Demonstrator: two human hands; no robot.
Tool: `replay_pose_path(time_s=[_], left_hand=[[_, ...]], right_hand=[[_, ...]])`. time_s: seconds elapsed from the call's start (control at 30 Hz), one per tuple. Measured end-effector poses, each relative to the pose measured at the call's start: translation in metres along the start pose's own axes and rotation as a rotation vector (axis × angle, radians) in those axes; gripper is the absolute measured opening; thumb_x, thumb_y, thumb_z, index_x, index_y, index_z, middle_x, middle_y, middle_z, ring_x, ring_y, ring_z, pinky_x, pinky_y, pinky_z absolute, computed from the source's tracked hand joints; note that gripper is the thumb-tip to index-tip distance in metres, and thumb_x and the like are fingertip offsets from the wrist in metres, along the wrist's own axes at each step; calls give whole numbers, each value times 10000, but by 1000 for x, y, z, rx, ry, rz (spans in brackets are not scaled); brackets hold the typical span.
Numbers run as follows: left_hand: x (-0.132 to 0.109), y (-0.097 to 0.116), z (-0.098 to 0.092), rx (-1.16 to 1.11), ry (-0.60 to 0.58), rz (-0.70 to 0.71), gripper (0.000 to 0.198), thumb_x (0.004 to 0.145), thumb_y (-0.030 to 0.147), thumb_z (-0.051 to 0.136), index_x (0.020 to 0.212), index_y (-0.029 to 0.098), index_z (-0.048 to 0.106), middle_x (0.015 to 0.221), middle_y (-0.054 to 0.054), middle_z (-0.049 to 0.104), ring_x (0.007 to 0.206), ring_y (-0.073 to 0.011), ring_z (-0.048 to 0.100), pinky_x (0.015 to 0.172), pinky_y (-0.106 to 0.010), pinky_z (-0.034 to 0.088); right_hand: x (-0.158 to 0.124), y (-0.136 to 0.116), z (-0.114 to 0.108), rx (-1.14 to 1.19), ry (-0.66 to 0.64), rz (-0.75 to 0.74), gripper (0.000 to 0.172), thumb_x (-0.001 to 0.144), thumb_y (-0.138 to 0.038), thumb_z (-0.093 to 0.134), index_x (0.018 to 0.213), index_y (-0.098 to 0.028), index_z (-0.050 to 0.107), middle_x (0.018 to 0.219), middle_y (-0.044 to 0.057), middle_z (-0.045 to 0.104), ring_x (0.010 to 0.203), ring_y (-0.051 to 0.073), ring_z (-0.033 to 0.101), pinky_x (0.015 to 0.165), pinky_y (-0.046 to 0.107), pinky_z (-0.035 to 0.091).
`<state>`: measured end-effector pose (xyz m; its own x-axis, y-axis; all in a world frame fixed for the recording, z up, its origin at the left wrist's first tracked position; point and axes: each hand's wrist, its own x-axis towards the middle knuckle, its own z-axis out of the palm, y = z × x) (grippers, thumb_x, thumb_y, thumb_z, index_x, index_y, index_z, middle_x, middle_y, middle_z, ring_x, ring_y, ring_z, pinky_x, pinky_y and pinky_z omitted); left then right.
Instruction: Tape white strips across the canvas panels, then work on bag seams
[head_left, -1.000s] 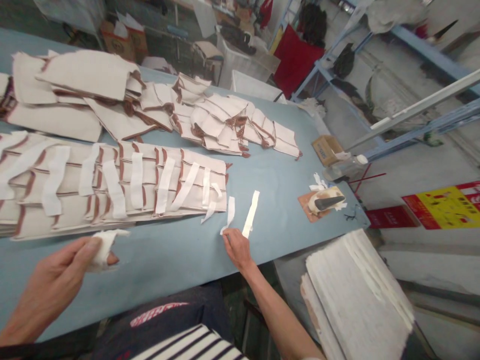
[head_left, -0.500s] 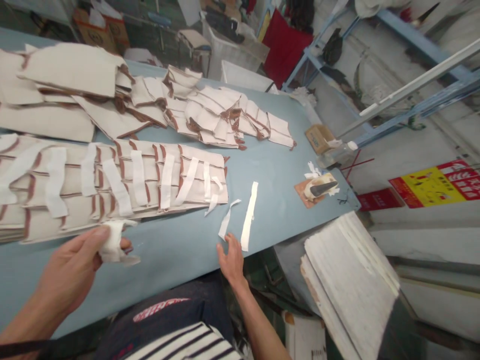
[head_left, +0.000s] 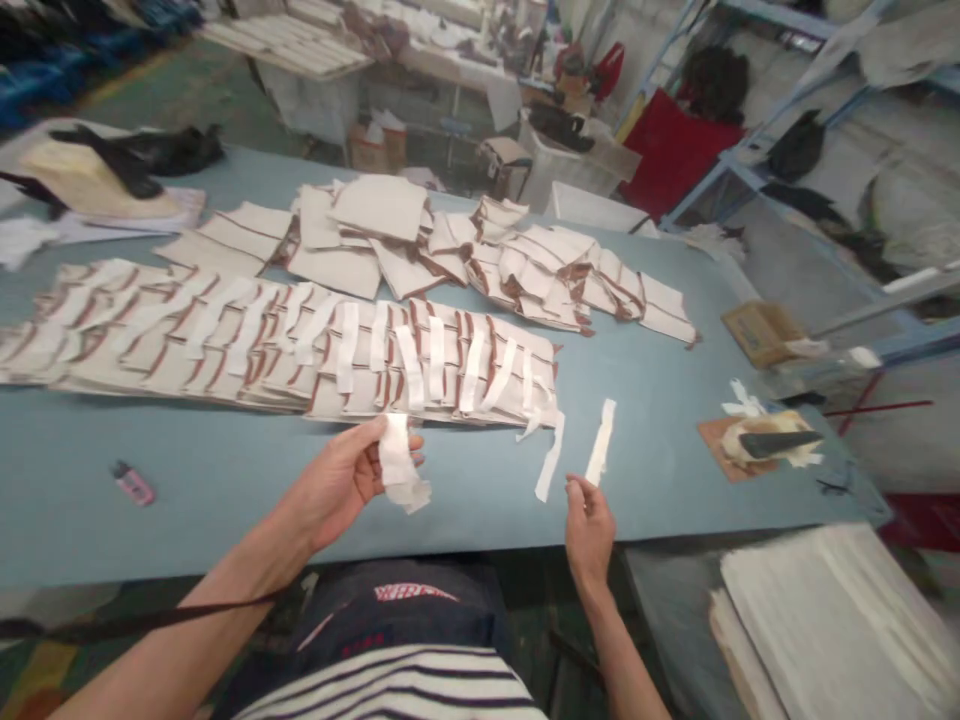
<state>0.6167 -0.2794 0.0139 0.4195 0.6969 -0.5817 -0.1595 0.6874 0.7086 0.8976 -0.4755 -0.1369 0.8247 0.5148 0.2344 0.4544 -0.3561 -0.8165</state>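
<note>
My left hand (head_left: 345,485) is closed on a few limp white fabric strips (head_left: 397,455), which hang from the fingers above the table's near side. My right hand (head_left: 591,530) has its thumb and fingers pinched at the lower end of a single white strip (head_left: 602,435) lying on the table; the fingers hide that end. Just left of it lies a thinner, curled strip (head_left: 551,465). Beyond my hands runs a long row of overlapping cream fabric pieces (head_left: 480,395) with brown edges, several white strips laid across them.
More cream pieces (head_left: 382,210) lie heaped farther back on the blue-green table (head_left: 255,490). A pink-and-black small object (head_left: 133,485) rests at left. On the right are a brown pad with a dark tool (head_left: 776,445), a cardboard box (head_left: 761,335) and stacked boards (head_left: 832,600) beside the table.
The view has swung left, showing more of the row. My right hand has gone from open fingers near the thin strip to a pinch at the straight strip. My left hand still holds its strips.
</note>
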Motion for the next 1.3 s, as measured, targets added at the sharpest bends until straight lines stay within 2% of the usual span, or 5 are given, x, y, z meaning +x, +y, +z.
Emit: replay_pose_path(time_s=[0.13, 0.2, 0.4, 0.87, 1.3], left_hand=[[-18, 16, -7, -83, -82, -23, 285, 1098, 226, 567, 1083, 117, 830, 1045, -171, 890, 919, -283, 857, 794, -380, 708], [-28, 22, -12, -124, -195, -26, 321, 1121, 231, 537, 1126, 104, 832, 1146, -195, 880, 993, -281, 852, 861, -377, 703], [-49, 27, -30, -163, -527, -2, 155, 1019, 177, 739, 1122, 131, 846, 1119, -121, 877, 968, -226, 805, 867, -300, 666], [-60, 23, -24, -108, -594, 26, 124, 956, 231, 804, 1063, 170, 820, 1060, -88, 803, 917, -200, 702, 866, -274, 593], [-52, 17, -6, 86, -518, 73, 433, 716, 102, 872, 1131, 211, 816, 917, -15, 784, 806, -168, 634, 711, -195, 506]], right_hand=[[-19, -96, 4, 122, -166, -178, 295, 1008, -486, 690, 1130, -239, 794, 1121, 99, 850, 995, 268, 807, 892, 404, 655], [-28, -147, 7, 179, -200, -458, 189, 1030, -350, 695, 1170, -254, 777, 1122, 93, 845, 982, 259, 804, 892, 416, 663], [-30, -239, 16, 237, -289, -1059, 311, 1015, -190, 726, 1306, -288, 676, 1169, 84, 829, 1107, 272, 771, 998, 471, 639], [-25, -242, 28, 25, -330, -1169, 151, 1042, -165, 683, 951, -285, 701, 1007, 39, 813, 980, 256, 686, 920, 439, 555], [-17, -225, 27, 255, -483, -792, 184, 1067, -174, 602, 904, -255, 625, 932, 30, 760, 898, 217, 698, 848, 378, 524]])
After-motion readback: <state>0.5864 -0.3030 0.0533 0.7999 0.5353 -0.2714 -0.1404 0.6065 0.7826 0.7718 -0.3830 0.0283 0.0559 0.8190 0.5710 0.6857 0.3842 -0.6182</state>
